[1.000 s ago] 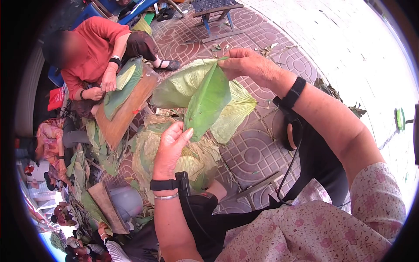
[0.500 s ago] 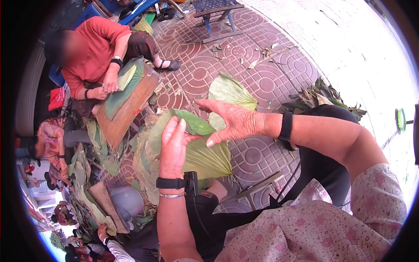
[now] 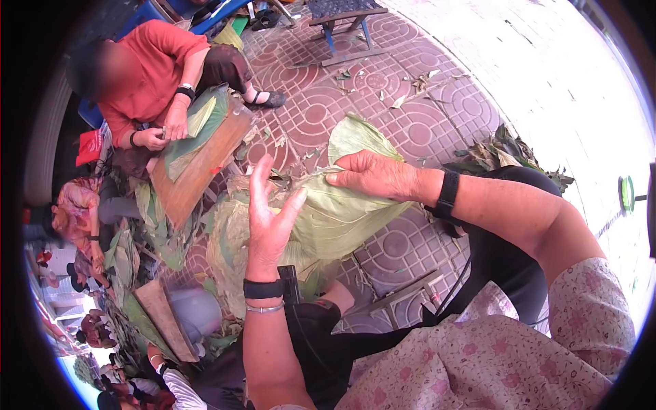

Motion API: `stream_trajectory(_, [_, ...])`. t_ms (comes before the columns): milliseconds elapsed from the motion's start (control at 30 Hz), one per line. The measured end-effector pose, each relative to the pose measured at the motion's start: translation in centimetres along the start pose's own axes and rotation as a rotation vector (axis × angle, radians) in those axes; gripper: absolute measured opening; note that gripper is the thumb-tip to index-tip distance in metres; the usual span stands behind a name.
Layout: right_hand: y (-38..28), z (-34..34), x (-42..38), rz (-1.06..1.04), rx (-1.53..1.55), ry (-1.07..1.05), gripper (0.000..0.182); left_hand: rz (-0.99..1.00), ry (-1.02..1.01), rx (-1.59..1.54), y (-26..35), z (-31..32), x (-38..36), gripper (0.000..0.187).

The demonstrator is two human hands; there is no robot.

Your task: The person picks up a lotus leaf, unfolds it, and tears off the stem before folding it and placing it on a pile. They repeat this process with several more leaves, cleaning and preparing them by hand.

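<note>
A large pale green leaf (image 3: 342, 222), probably a lotus leaf, spreads in front of me with its veined side showing. My right hand (image 3: 376, 176) pinches its upper edge between thumb and fingers. At the leaf's left side my left hand (image 3: 268, 215) is open, thumb and fingers spread wide, the thumb tip right at the leaf's edge. Behind the right hand, another pale leaf (image 3: 357, 140) fans out over the paving. A pile of dry leaves (image 3: 229, 236) sits beyond my left hand.
A person in red (image 3: 147, 75) works leaves on a wooden board (image 3: 219, 147) at upper left. More people sit along the left. A small folding stool (image 3: 348, 31) stands at the top. Leaf scraps (image 3: 506, 150) are heaped right of my knee; a metal frame (image 3: 403, 301) lies below.
My left hand has let go of a leaf and spread its fingers. My right hand, open before, has closed on the leaf's edge. The leaf is turned and raised toward the right.
</note>
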State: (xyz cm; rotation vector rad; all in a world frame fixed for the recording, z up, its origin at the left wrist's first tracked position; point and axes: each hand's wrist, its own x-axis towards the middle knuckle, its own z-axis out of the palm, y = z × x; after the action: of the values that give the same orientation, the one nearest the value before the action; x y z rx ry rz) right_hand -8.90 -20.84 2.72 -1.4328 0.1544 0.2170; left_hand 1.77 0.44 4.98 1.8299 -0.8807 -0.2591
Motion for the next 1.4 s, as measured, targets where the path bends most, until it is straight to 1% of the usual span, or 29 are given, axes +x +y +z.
stream_trajectory(33, [0.1,0.1,0.0,-0.005,-0.037,-0.024,0.025,-0.063,0.004,-0.169,0.4,0.9,-0.1,0.062])
stream_trajectory(133, [0.7,0.0,0.2,0.021,-0.090,-0.062,0.026,-0.379,-0.132,-0.497,-0.6,1.5,-0.5,0.038])
stream_trajectory(233, [0.2,-0.2,0.0,0.027,-0.234,-0.056,0.026,-0.348,-0.032,-0.568,-0.5,2.3,-0.8,0.019])
stream_trajectory(267, [-0.2,-0.1,-0.2,0.032,-0.233,-0.073,0.025,-0.336,0.002,-0.591,-0.4,2.4,-0.9,0.015])
stream_trajectory(333, [-1.0,0.0,-0.7,0.041,-0.229,-0.105,0.025,-0.319,0.011,-0.597,-0.7,2.3,-0.8,0.014])
stream_trajectory(433, [-1.1,0.1,-0.8,0.049,-0.217,-0.132,0.031,-0.322,0.057,-0.603,-0.8,2.3,-0.8,0.015])
stream_trajectory(533, [-1.4,0.0,-0.9,0.053,-0.231,-0.130,0.027,-0.341,0.101,-0.638,-0.8,2.6,-0.9,0.016])
stream_trajectory(667, [-0.6,-0.3,-0.5,0.099,-0.141,-0.144,0.021,-0.343,0.196,-0.667,-1.5,2.8,-0.8,0.015])
stream_trajectory(767, [-0.4,-0.6,-0.3,0.130,-0.128,-0.152,0.020,-0.355,0.068,-0.663,-0.4,2.4,-0.6,0.013])
stream_trajectory(867, [-0.3,-0.6,-0.5,0.141,-0.148,-0.129,0.019,-0.402,-0.005,-0.617,0.4,2.7,-0.5,0.011])
stream_trajectory(1067, [-0.9,-0.4,-0.6,0.140,-0.235,-0.183,0.021,-0.305,0.119,-0.607,-0.8,3.0,-0.7,0.009])
stream_trajectory(1167, [-0.8,-0.3,-0.5,0.112,-0.235,-0.200,0.021,-0.335,0.217,-0.598,-1.4,3.3,-0.8,0.011])
stream_trajectory(1267, [-1.2,-0.3,-0.7,0.108,-0.243,-0.204,0.022,-0.353,0.272,-0.572,-1.4,3.6,-0.8,0.015])
stream_trajectory(1367, [-1.1,-0.4,-0.8,0.121,-0.213,-0.196,0.022,-0.363,0.269,-0.566,-1.1,3.1,-0.8,0.019])
stream_trajectory(1400, [-1.0,-0.5,-0.8,0.129,-0.212,-0.190,0.022,-0.392,0.228,-0.605,-0.5,2.9,-0.6,0.021])
